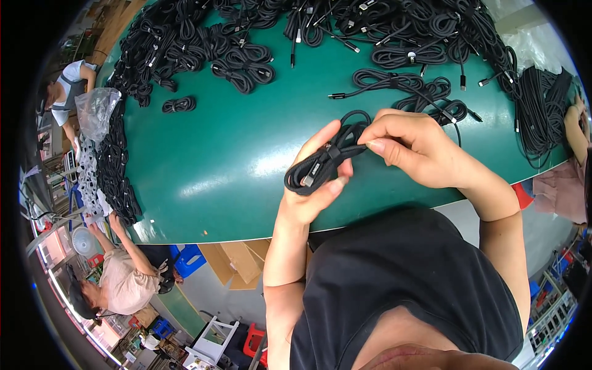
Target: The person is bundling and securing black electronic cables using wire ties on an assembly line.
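A coiled black braided cable lies in my left hand, its thumb and fingers closed round the bundle. A dark tie wraps the middle of the coil, and a metal plug shows near its lower end. At the upper end of the bundle, my right hand pinches a dark strand or strap end between thumb and forefinger; which of the two I cannot tell. Both hands are above the near part of the green table. Just beyond my right hand lie loosely bundled black cables with their plugs sticking out.
Heaped black cables line the far and left table edges. One small coil lies apart. A thick cable bundle sits at right, near another person's hand. Two people work at left beside a clear plastic bag. Cardboard boxes stand below the table.
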`<state>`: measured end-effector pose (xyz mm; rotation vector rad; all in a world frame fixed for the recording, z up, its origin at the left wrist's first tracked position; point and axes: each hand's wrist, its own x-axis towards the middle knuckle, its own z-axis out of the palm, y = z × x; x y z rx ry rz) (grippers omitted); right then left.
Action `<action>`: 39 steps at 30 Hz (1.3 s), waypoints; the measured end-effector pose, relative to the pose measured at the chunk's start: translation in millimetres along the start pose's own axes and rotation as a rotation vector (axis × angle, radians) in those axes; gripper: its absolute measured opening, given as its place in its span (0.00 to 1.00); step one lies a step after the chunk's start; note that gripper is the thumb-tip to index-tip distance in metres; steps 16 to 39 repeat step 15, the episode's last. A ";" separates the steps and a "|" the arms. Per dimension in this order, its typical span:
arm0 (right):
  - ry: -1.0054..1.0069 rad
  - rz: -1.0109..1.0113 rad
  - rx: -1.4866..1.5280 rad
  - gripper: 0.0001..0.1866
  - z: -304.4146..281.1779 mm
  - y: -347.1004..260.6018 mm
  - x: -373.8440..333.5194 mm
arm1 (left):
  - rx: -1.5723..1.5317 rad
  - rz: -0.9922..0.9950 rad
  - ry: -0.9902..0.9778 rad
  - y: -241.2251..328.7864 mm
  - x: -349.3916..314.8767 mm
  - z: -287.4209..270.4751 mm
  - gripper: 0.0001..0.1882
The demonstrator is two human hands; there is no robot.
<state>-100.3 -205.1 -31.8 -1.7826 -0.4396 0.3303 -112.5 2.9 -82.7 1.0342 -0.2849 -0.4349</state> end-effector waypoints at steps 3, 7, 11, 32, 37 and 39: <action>0.050 0.004 -0.055 0.05 6.2 2.5 -2.6 | 0.414 0.068 0.104 -2.2 4.6 -4.2 0.30; 0.114 -0.234 -0.416 0.07 14.2 0.5 -3.4 | 0.090 0.065 0.189 -9.0 0.9 1.9 0.23; 0.102 -0.398 -0.564 0.10 17.1 0.2 -4.9 | 0.143 0.001 0.028 -12.3 0.4 3.0 0.22; 0.185 -0.378 -0.661 0.12 11.9 -8.8 -2.8 | 0.077 0.025 0.107 -4.7 0.1 -1.5 0.26; 0.185 -0.378 -0.661 0.12 11.9 -8.8 -2.8 | 0.077 0.025 0.107 -4.7 0.1 -1.5 0.26; 0.185 -0.378 -0.661 0.12 11.9 -8.8 -2.8 | 0.077 0.025 0.107 -4.7 0.1 -1.5 0.26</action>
